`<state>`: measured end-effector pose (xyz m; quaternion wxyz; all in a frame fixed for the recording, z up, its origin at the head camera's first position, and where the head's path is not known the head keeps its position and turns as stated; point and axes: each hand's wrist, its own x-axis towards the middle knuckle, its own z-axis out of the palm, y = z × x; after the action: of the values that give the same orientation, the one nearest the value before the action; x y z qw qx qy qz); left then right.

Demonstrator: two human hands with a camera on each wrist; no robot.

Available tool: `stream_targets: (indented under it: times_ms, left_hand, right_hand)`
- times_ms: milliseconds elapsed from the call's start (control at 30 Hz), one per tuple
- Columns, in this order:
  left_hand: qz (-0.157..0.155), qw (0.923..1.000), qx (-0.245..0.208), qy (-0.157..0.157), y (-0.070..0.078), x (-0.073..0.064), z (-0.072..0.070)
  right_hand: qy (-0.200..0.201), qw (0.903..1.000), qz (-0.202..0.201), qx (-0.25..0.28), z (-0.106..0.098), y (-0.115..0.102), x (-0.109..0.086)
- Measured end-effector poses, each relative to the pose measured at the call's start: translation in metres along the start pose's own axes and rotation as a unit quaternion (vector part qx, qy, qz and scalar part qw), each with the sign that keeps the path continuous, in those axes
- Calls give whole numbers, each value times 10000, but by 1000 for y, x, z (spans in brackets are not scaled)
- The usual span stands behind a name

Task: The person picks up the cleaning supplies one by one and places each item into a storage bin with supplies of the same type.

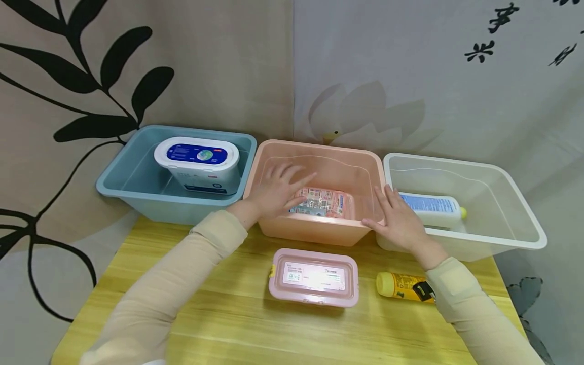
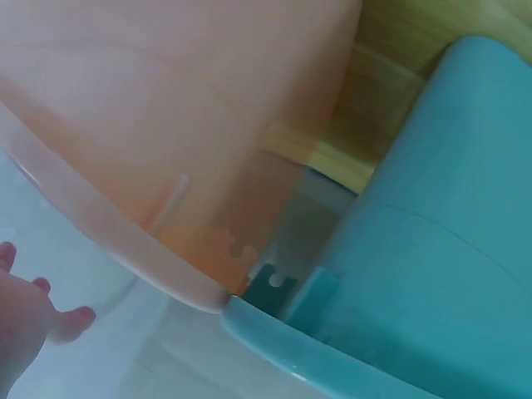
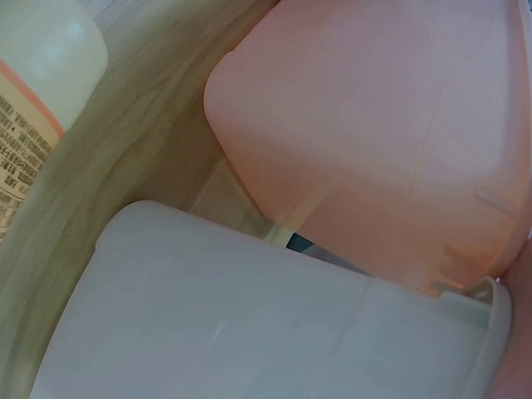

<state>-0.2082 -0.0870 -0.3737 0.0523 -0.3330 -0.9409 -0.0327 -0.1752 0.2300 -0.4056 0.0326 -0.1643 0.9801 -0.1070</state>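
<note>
My left hand (image 1: 279, 191) is spread over the left part of the pink bin (image 1: 319, 233), fingers straight. A packet with a printed label (image 1: 321, 202) lies inside that bin. In the left wrist view, the left hand (image 2: 29, 312) shows at the edge, near the pink bin's rim (image 2: 133, 249). My right hand (image 1: 401, 220) has straight fingers where the pink bin meets the white bin (image 1: 493, 243). A pink lidded box (image 1: 314, 278) rests on the table in front of the pink bin. Beside my right sleeve lies a yellow bottle (image 1: 403, 287).
On the left stands a blue bin (image 1: 128, 185) holding a white tub with a blue label (image 1: 201, 165). A white bottle with a yellow cap (image 1: 433, 210) lies in the white bin. All sit on a wooden table (image 1: 237, 324), with a curtain (image 1: 228, 66) behind.
</note>
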Motion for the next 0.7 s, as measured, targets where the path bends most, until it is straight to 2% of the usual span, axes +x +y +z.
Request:
stream_targets:
  times_ms: [167, 400, 700]
  left_hand:
    - [128, 9998, 175, -45, 9, -8, -2]
    - [399, 9985, -312, -204, 23, -21, -6]
    - [938, 9943, -505, -70, 36, -32, -2]
  right_hand:
    - [-64, 10000, 37, 28, -1, -1, -1]
    - [-108, 9999, 22, 35, -4, -2, -1]
    - [-123, 9999, 30, 9, -3, 1, 2]
